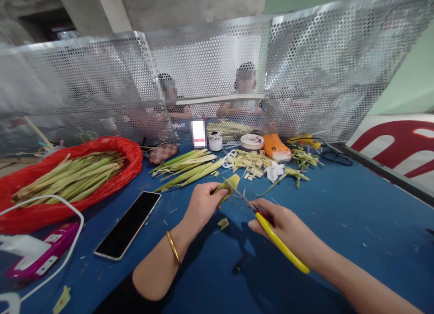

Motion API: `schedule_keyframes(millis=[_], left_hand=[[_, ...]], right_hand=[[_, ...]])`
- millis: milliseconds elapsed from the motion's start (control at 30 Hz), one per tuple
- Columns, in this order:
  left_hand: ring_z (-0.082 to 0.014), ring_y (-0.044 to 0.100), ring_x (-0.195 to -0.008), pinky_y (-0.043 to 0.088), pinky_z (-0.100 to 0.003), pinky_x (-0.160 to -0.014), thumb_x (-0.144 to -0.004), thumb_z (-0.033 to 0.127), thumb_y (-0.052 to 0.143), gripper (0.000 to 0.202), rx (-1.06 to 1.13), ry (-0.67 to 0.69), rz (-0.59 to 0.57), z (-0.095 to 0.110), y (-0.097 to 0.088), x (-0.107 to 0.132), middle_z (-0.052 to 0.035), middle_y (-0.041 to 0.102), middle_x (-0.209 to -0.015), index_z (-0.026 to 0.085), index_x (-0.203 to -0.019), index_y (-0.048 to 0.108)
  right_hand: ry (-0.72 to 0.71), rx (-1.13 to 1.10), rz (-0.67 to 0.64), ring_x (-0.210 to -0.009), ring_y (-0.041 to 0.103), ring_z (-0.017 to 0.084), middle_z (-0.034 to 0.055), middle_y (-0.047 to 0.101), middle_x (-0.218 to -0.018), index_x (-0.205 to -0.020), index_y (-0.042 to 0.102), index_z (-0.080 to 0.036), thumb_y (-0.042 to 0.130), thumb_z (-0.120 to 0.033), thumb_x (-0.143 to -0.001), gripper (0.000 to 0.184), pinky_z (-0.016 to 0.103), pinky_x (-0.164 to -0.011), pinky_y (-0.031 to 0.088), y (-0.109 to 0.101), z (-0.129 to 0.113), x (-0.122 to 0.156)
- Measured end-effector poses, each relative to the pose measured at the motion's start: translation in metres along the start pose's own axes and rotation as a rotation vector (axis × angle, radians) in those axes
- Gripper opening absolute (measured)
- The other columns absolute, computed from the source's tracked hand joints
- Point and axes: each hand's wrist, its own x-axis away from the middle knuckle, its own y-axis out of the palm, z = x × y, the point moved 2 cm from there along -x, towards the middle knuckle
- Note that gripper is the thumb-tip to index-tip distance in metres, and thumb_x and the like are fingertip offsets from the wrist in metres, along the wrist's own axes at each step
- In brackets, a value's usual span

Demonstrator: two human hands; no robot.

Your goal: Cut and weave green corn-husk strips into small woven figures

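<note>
Near the middle of the table, my left hand (205, 203) pinches a folded yellow-green strip of leaf (231, 183) between thumb and fingers. My right hand (280, 223) grips scissors (283, 244) with yellow handles. Their blades point up and left and reach the right side of the leaf strip; whether they are cutting into it I cannot tell. A small cut scrap (223, 223) lies on the blue tabletop below my left hand. Just beyond my hands are long green leaves (190, 169) and a pile of short cut pieces (251, 162).
On the left are a red bag (135, 162) of long leaves, a phone (129, 225) and a purple power strip (59, 246) with a white cable. A white tape roll (252, 141), orange packet (276, 147) and crumpled tissue (274, 172) lie beyond. Two people sit behind the perforated metal screen (210, 69).
</note>
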Motion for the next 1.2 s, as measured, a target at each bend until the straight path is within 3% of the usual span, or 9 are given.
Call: schedule_keyframes(millis=[100,400,600,767,867,933,1033,1100,1200], left_hand=[[-0.0095,0.043,-0.049,0.033,-0.022,-0.048,-0.077,0.041,0.059,0.027,0.024,-0.006,-0.067,0.001,0.002,0.002,0.0038,0.050,-0.055,0.016,-0.066,0.064],[-0.0091,0.043,-0.046,0.032,-0.022,-0.049,-0.076,0.038,0.059,0.026,-0.050,-0.055,-0.062,-0.006,0.006,-0.004,0.0055,0.046,-0.052,0.016,-0.061,0.058],[-0.0104,0.048,-0.048,0.033,-0.023,-0.049,-0.078,0.042,0.058,0.028,-0.118,-0.048,-0.107,-0.016,0.005,-0.010,0.0048,0.051,-0.055,0.016,-0.070,0.063],[-0.0149,0.055,-0.055,0.035,-0.025,-0.054,-0.081,0.043,0.055,0.028,-0.387,0.026,-0.063,-0.018,0.003,-0.012,0.0004,0.061,-0.061,0.019,-0.075,0.067],[-0.0168,0.059,-0.062,0.038,-0.025,-0.057,-0.078,0.039,0.058,0.024,-0.402,0.048,-0.029,-0.018,0.001,-0.011,-0.0034,0.069,-0.078,0.020,-0.089,0.069],[-0.0175,0.060,-0.065,0.041,-0.026,-0.059,-0.077,0.036,0.060,0.024,-0.387,0.044,-0.016,-0.018,-0.001,-0.010,-0.0044,0.071,-0.083,0.020,-0.093,0.069],[-0.0177,0.061,-0.068,0.043,-0.027,-0.062,-0.077,0.034,0.060,0.021,-0.385,0.056,-0.030,-0.016,-0.003,-0.009,-0.0038,0.071,-0.084,0.021,-0.090,0.070],[-0.0181,0.062,-0.074,0.045,-0.027,-0.066,-0.078,0.035,0.060,0.020,-0.379,0.076,-0.022,-0.013,-0.002,-0.006,-0.0038,0.072,-0.088,0.021,-0.089,0.071],[-0.0188,0.063,-0.083,0.046,-0.028,-0.074,-0.078,0.036,0.063,0.021,-0.385,0.154,-0.026,-0.006,0.004,0.002,-0.0032,0.072,-0.094,0.024,-0.092,0.073]], right_hand=[[0.026,0.043,-0.005,-0.057,0.039,0.013,-0.0043,0.048,-0.064,-0.088,0.055,-0.023,0.056,-0.050,-0.083,0.028,0.024,-0.052,0.031,0.000,-0.002,0.003],[0.050,0.067,0.019,-0.050,0.032,0.012,-0.0064,0.038,-0.053,-0.084,0.062,-0.022,0.056,-0.055,-0.080,0.033,0.024,-0.047,0.023,0.007,0.009,-0.009],[0.015,0.160,0.027,-0.051,0.039,0.012,-0.0044,0.049,-0.055,-0.070,0.056,-0.021,0.054,-0.055,-0.082,0.036,0.024,-0.049,0.027,0.002,0.009,-0.009],[0.093,0.422,0.170,-0.059,0.059,0.020,0.0044,0.068,-0.070,-0.092,0.065,-0.022,0.047,-0.054,-0.087,0.037,0.027,-0.051,0.032,-0.016,0.020,-0.015],[0.251,0.703,0.317,-0.068,0.066,0.028,0.0115,0.072,-0.079,-0.113,0.060,-0.019,0.047,-0.047,-0.088,0.040,0.029,-0.051,0.033,-0.030,0.034,-0.023],[0.274,0.768,0.342,-0.073,0.068,0.030,0.0133,0.072,-0.084,-0.119,0.057,-0.017,0.048,-0.040,-0.088,0.040,0.030,-0.053,0.036,-0.036,0.043,-0.029],[0.201,0.822,0.380,-0.079,0.067,0.029,0.0160,0.069,-0.095,-0.113,0.061,-0.014,0.050,-0.031,-0.088,0.032,0.032,-0.059,0.042,-0.037,0.051,-0.035],[0.069,0.865,0.450,-0.087,0.066,0.030,0.0175,0.067,-0.101,-0.105,0.066,-0.013,0.051,-0.028,-0.089,0.027,0.035,-0.069,0.046,-0.035,0.049,-0.035],[-0.176,0.666,0.534,-0.097,0.062,0.030,0.0151,0.066,-0.105,-0.108,0.066,-0.016,0.054,-0.033,-0.090,0.027,0.039,-0.082,0.048,-0.026,0.036,-0.028]])
